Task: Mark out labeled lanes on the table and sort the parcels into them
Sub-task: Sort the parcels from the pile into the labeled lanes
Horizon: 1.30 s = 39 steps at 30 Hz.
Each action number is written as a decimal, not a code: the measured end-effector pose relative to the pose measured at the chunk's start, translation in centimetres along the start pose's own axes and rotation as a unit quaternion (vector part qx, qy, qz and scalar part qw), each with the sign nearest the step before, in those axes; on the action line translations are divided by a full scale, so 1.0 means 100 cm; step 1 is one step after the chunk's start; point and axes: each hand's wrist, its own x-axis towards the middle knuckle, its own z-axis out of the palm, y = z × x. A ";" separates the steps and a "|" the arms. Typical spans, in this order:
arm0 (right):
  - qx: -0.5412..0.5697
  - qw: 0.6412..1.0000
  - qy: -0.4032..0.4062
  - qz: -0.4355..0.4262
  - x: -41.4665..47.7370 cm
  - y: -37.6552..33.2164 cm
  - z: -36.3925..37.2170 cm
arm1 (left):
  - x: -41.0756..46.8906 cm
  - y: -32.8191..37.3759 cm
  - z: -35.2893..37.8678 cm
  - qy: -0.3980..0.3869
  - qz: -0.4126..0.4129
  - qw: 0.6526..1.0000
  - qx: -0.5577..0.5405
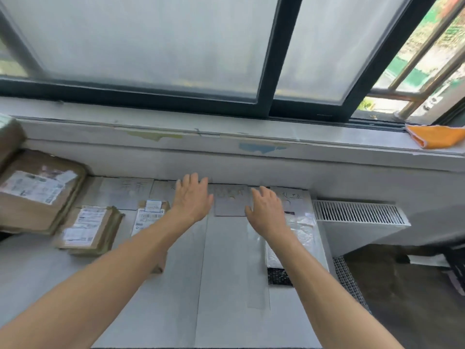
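A white table (226, 285) is split into lanes by pale tape strips. Paper label cards lie along its far edge: one far left (125, 192), one in the middle (230, 201), one at the right (293, 199). My left hand (192, 195) hovers flat, fingers spread, over the card left of the middle one. My right hand (266, 210) is open beside the middle card's right edge. A brown parcel (148, 217) lies under my left forearm. A silver bubble mailer (299, 238) lies in the right lane.
A large cardboard box (37, 192) and a smaller brown parcel (88, 230) sit at the left. Behind the table runs a window sill with an orange cloth (435, 137). A white vented unit (359, 215) stands to the right of the table.
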 end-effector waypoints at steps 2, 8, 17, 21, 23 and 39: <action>-0.009 0.999 -0.002 -0.033 0.006 -0.037 -0.005 | -0.010 -0.035 -0.019 0.011 -0.024 1.000 -0.001; -0.023 0.991 -0.008 -0.131 0.015 -0.177 -0.004 | -0.058 -0.160 -0.060 0.050 -0.103 0.993 -0.011; -0.024 0.965 0.009 -0.261 0.008 -0.378 0.012 | -0.136 -0.361 -0.085 0.068 -0.229 0.971 0.027; -0.019 0.955 0.002 -0.297 -0.001 -0.455 0.032 | -0.171 -0.436 -0.080 0.049 -0.273 0.961 0.014; -0.020 0.950 -0.006 -0.313 -0.005 -0.491 0.045 | -0.187 -0.468 -0.074 0.035 -0.294 0.955 0.010; 0.142 0.952 -0.188 -0.193 0.005 -0.637 0.120 | -0.217 -0.604 -0.035 -0.013 -0.392 0.920 -0.007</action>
